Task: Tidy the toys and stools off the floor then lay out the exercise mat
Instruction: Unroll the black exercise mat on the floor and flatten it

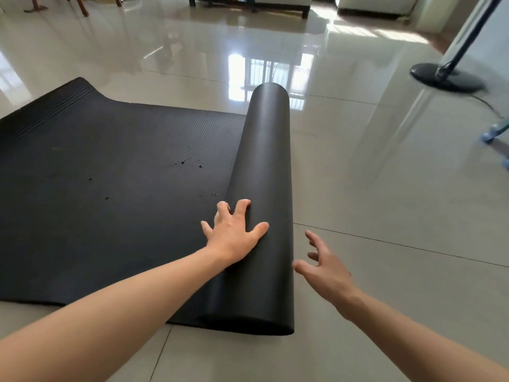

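A black exercise mat [110, 172] lies partly unrolled on the glossy tiled floor, its flat part spreading to the left. The remaining roll [264, 166] lies across the middle, running away from me. My left hand [234, 232] rests on the near part of the roll with fingers spread and straight. My right hand [325, 266] hovers just right of the roll above the tiles, fingers loosely spread, holding nothing. Small dark crumbs dot the flat mat.
A black floor-fan base [446, 78] with its pole stands at the right. A blue-wheeled frame [495, 136] shows at the right edge. A sofa [248, 4] stands at the back, wooden chair legs [80, 6] at the back left. Bare tiles lie right of the roll.
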Tool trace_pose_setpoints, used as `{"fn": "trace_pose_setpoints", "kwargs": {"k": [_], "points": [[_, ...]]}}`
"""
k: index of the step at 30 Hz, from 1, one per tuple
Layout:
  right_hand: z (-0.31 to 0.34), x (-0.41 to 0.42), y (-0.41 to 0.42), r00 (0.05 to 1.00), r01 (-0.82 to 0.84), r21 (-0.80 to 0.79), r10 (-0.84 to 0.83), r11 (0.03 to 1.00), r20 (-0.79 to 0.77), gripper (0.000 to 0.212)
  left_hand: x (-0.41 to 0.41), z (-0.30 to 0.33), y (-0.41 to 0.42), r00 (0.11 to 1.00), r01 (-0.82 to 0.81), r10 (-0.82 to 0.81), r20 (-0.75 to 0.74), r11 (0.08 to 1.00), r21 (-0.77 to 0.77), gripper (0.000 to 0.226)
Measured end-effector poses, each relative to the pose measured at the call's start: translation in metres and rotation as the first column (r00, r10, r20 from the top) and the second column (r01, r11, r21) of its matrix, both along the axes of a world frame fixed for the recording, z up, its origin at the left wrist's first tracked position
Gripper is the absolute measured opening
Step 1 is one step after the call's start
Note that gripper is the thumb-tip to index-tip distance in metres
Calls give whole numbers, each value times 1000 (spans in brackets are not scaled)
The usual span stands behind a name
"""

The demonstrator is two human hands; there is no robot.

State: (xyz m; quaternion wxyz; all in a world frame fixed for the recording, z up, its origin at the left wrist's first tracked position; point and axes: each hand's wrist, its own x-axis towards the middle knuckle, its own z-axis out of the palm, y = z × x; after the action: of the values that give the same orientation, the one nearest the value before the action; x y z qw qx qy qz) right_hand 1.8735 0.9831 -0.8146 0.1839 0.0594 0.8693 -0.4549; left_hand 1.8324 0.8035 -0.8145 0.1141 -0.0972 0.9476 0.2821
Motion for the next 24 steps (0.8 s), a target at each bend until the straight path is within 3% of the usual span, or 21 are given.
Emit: {"fn": "trace_pose_setpoints", "kwargs": {"k": [2,4,6,9,11,13,16,17,19,21,22,24], "points": [[4,-4,13,997,54,-16,-55,998,-61,67,0,5,27,986,150,-158,-44,979,-141,54],[4,-7,20,993,60,-11,-61,998,-102,66,-3,10,49,939,289,-316,-135,939,-187,50],[2,-8,25,992,31,-2,-31,1000,-119,70,-9,15,69,882,434,-433,-188,900,-37,59],[-4,-5,36,998,16,-44,-19,999,-67,91,-15,18,91,828,559,-526,-195,805,200,73],[-8,-6,54,1000,6,-30,-6,1000,6,94,-18,12,101,847,524,-472,-245,818,236,73],[-9,-8,77,998,-8,-31,10,999,65,87,-20,5,107,925,325,-254,-284,916,237,64],[-7,-10,109,991,-16,-49,23,999,130,82,-24,-1,109,999,-11,14,-41,996,87,52],[-7,-9,119,989,-16,-32,20,999,147,79,-25,-3,111,996,-26,22,81,998,51,51],[-7,-8,137,986,6,1,-6,1000,165,74,-24,-11,114,979,27,-63,194,983,183,53],[-5,-8,151,989,59,40,-64,997,135,71,-19,-14,120,969,61,-150,196,916,396,56],[-3,-9,158,991,94,79,-100,992,83,72,-18,-12,126,963,101,-197,184,897,431,57],[2,-11,166,987,159,156,-153,975,-51,74,-22,-9,140,956,198,-261,137,913,357,57]]}}
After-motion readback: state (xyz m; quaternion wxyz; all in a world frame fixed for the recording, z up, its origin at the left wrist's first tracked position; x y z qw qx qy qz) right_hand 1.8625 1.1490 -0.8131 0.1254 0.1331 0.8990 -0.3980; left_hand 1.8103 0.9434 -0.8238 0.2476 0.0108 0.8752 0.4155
